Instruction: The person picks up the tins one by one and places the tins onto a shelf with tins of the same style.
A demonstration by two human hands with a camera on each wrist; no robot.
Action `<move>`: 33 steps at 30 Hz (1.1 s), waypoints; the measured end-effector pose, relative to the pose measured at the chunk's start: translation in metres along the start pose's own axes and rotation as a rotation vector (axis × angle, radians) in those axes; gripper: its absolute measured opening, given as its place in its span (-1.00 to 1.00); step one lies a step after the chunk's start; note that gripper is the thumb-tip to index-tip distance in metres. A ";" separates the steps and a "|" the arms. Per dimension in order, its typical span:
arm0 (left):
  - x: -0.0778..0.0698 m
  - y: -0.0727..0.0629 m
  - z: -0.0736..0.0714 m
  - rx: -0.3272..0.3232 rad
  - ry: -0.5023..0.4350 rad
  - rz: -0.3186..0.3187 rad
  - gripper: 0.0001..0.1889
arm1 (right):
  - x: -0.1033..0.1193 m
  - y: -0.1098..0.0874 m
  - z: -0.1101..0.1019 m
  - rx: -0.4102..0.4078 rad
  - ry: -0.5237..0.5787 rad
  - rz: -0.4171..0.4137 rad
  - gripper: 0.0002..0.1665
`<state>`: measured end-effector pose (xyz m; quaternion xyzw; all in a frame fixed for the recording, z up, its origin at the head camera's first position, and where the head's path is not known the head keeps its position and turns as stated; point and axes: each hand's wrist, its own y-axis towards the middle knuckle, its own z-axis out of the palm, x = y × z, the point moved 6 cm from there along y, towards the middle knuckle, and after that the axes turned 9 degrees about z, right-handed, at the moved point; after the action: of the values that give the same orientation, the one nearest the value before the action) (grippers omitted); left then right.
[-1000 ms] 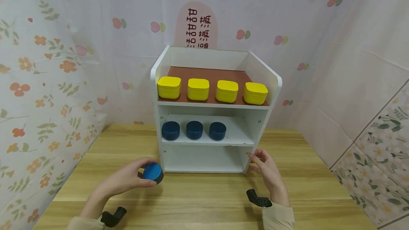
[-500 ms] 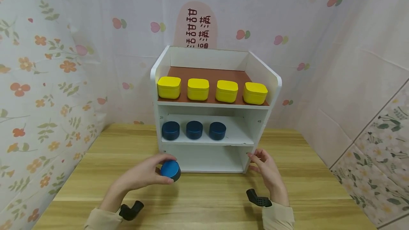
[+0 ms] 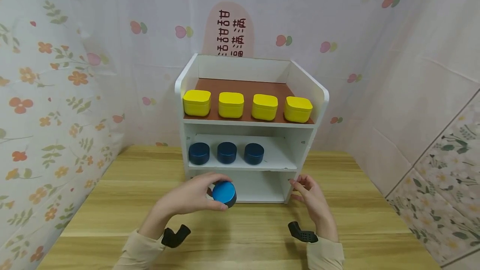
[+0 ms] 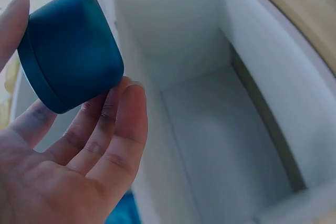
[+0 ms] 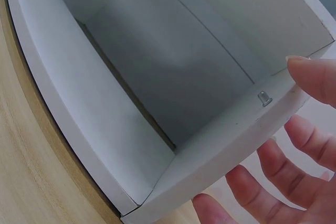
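Note:
My left hand (image 3: 189, 196) grips a round blue tin (image 3: 224, 193) between thumb and fingers, in front of the bottom compartment of a white shelf (image 3: 245, 123). In the left wrist view the tin (image 4: 73, 51) is tilted, its side resting against the fingertips. At the shelf's lower right side, my right hand (image 3: 312, 201) holds the side panel (image 5: 220, 153), thumb by the inner edge and fingers along the outside. Three similar blue tins (image 3: 226, 153) stand in a row on the middle level, leaving a gap at its right end.
Several yellow lidded boxes (image 3: 231, 105) line the front of the brown top level (image 3: 243, 86). A small metal shelf pin (image 5: 264, 98) sticks out inside the right panel. Wooden tabletop (image 3: 258, 236) lies before the shelf, and patterned curtains (image 3: 150, 74) hang around it.
My left hand has carried the blue tin rightward and slightly up, from beside the shelf's left edge to in front of the bottom compartment. The right hand keeps its place on the side panel.

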<state>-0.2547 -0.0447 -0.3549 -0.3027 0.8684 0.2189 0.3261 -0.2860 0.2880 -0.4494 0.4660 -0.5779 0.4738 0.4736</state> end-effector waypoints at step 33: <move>-0.097 0.133 -0.008 0.153 0.226 0.231 -0.35 | -0.001 0.000 -0.001 -0.008 0.000 0.001 -0.64</move>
<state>-0.2884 0.0838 -0.2572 -0.1978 0.9427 0.1527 0.2212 -0.2862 0.2888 -0.4500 0.4637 -0.5800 0.4719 0.4752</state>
